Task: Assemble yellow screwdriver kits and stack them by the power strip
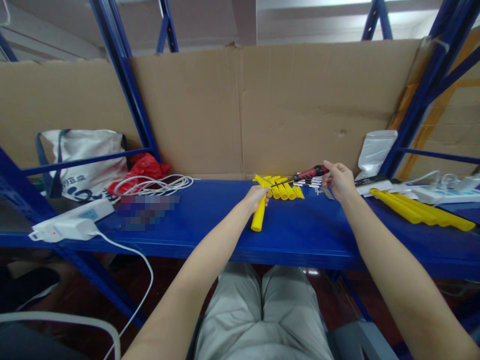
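Note:
My left hand (258,196) is closed around the upper end of a short yellow tube (258,216), which hangs down over the blue shelf (210,225). My right hand (338,180) grips the red and black handle of a screwdriver (307,174). Its shaft points left toward the top of the tube in my left hand. Behind both hands lies a small heap of more short yellow tubes (284,189), next to several thin black and white pieces (309,183).
Long yellow tubes (420,211) lie at the right beside white power strips (446,194) and a white bag (375,150). At the left are a white power strip (71,222), coiled white cable (153,185), a red bag (140,169) and a tote bag (86,160). Cardboard (262,110) backs the shelf.

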Demonstrator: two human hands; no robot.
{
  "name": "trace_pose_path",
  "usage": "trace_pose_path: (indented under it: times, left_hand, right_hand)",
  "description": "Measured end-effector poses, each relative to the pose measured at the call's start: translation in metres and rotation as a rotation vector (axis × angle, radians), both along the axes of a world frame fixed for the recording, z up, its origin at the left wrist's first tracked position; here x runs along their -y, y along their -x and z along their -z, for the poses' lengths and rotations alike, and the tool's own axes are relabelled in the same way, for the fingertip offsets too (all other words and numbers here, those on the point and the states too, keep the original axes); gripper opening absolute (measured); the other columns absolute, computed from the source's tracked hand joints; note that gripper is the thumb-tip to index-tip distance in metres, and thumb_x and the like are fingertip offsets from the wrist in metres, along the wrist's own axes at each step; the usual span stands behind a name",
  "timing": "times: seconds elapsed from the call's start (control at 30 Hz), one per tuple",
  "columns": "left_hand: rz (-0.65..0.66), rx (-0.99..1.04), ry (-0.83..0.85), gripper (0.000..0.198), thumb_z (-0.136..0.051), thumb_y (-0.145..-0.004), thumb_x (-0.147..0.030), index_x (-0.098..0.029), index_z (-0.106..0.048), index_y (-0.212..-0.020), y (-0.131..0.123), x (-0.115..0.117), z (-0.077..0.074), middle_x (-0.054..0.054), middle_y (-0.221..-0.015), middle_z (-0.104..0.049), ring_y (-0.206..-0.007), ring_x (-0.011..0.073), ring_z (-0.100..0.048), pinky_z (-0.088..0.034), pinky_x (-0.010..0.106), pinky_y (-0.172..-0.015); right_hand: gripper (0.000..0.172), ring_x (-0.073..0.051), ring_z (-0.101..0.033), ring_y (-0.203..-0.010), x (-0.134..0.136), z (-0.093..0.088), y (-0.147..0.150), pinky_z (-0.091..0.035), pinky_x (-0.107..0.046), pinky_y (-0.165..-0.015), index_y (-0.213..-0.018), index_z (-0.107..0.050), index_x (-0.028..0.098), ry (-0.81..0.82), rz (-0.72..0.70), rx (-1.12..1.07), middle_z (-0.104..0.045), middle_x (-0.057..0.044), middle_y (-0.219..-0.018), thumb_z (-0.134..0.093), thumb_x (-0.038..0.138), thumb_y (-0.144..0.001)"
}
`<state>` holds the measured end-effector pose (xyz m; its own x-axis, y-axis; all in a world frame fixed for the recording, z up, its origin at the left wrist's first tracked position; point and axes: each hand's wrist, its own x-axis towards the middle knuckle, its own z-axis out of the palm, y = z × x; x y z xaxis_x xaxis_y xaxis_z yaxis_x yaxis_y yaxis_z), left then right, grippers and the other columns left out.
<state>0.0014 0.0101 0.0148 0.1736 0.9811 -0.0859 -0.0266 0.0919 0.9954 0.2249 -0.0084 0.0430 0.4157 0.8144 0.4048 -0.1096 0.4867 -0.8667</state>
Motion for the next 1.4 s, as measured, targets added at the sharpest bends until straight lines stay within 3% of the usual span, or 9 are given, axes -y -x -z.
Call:
trace_pose_path:
  times: [0.3,0.63,0.8,1.0,1.13,1.23,1.33,1.4]
  left_hand:
    - [0.003,-0.002,-0.029,0.011,-0.047,-0.081,-0.006,-0.015,-0.052,-0.080,0.000,0.001,0.000,-0.008,-0.046,-0.041,-0.035,0.0055,-0.037,-0.029,0.018,-0.040]
    - [0.004,-0.022,-0.030,0.010,-0.048,-0.080,-0.006,-0.016,-0.050,-0.076,-0.001,0.004,-0.004,-0.008,-0.046,-0.041,-0.035,0.0056,-0.036,-0.029,0.019,-0.040]
    - [0.010,-0.010,-0.042,0.011,-0.047,-0.080,-0.007,-0.015,-0.053,-0.082,-0.001,0.004,-0.003,-0.007,-0.046,-0.042,-0.034,0.0060,-0.036,-0.030,0.019,-0.039]
    - [-0.074,-0.006,-0.020,0.017,-0.046,-0.083,-0.010,-0.015,-0.054,-0.098,-0.002,0.003,-0.004,-0.008,-0.049,-0.043,-0.035,0.0059,-0.039,-0.034,0.017,-0.040]
    - [-0.176,-0.012,-0.052,0.046,-0.046,-0.077,-0.003,-0.014,-0.045,-0.122,-0.003,0.001,-0.005,-0.003,-0.066,-0.054,-0.041,0.0068,-0.047,-0.042,0.019,-0.043]
    - [-0.217,-0.096,-0.168,0.065,-0.046,-0.075,0.001,-0.017,-0.037,-0.136,-0.003,-0.002,-0.002,0.006,-0.096,-0.064,-0.054,0.0093,-0.057,-0.049,0.021,-0.048]
    - [-0.181,-0.294,-0.368,0.072,-0.048,-0.072,0.004,-0.022,-0.042,-0.139,-0.002,-0.004,0.002,0.008,-0.121,-0.062,-0.078,0.0145,-0.066,-0.055,0.025,-0.068]
    - [-0.141,-0.458,-0.520,0.067,-0.051,-0.070,0.005,-0.020,-0.053,-0.133,-0.001,-0.003,0.004,0.008,-0.126,-0.062,-0.100,0.0182,-0.064,-0.051,0.027,-0.089]
  right_hand:
    - [0.036,-0.007,-0.034,-0.027,0.003,-0.007,-0.001,-0.030,-0.019,-0.029,-0.059,-0.034,0.023,-0.026,0.141,-0.096,-0.037,0.010,-0.034,-0.065,0.023,-0.075]
    - [0.037,-0.007,-0.040,-0.030,0.001,0.003,0.002,-0.028,-0.018,-0.030,-0.064,-0.036,0.023,0.152,0.072,0.150,-0.041,0.009,-0.037,-0.070,0.036,-0.072]
    - [0.024,-0.007,-0.042,-0.033,0.005,0.001,0.001,-0.028,-0.018,-0.033,-0.070,-0.044,0.020,0.455,-0.104,0.323,-0.050,0.004,-0.043,-0.063,0.029,-0.081]
    - [0.033,-0.006,-0.046,-0.043,0.006,0.013,0.007,-0.035,-0.018,-0.038,-0.076,-0.052,0.018,0.577,-0.377,0.758,-0.061,0.001,-0.059,-0.077,0.037,-0.069]
    - [0.037,-0.007,-0.048,-0.045,-0.001,0.026,0.016,-0.036,-0.018,-0.040,-0.081,-0.052,0.019,0.593,-0.383,0.927,-0.062,0.002,-0.060,-0.078,0.041,-0.066]
    - [0.037,-0.007,-0.048,-0.045,-0.004,0.030,0.022,-0.034,-0.018,-0.039,-0.081,-0.052,0.019,0.573,-0.382,0.970,-0.061,0.002,-0.060,-0.076,0.044,-0.068]
    - [0.037,-0.006,-0.047,-0.044,-0.005,0.031,0.025,-0.033,-0.017,-0.038,-0.078,-0.054,0.018,0.557,-0.398,1.007,-0.061,0.001,-0.059,-0.075,0.046,-0.067]
    - [0.038,-0.006,-0.047,-0.043,-0.005,0.032,0.025,-0.032,-0.017,-0.037,-0.075,-0.056,0.017,0.559,-0.411,1.039,-0.060,0.001,-0.057,-0.076,0.048,-0.066]
